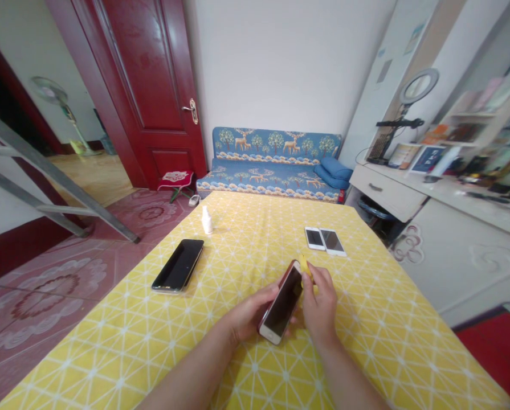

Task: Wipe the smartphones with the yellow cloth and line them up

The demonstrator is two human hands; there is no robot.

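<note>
My left hand (257, 312) is wrapped around a smartphone (284, 307) with a white front and a dark screen, in a reddish-brown case. The phone is tilted, its screen facing up toward me, above the tablecloth. Between the thumb and fingers of my right hand (322, 299) is a small yellow piece (304, 265) that looks like cloth; it touches or nearly touches the phone's upper right edge. Most of that piece is hidden by my fingers. The left fingers behind the phone are largely out of sight.
On the yellow patterned tablecloth (130, 341) lie a large black phone (179, 265) at left and two white phones, one (314, 238) beside the other (333, 242). A small white bottle (207, 221) stands farther back. Beyond the table is a blue sofa (272, 165).
</note>
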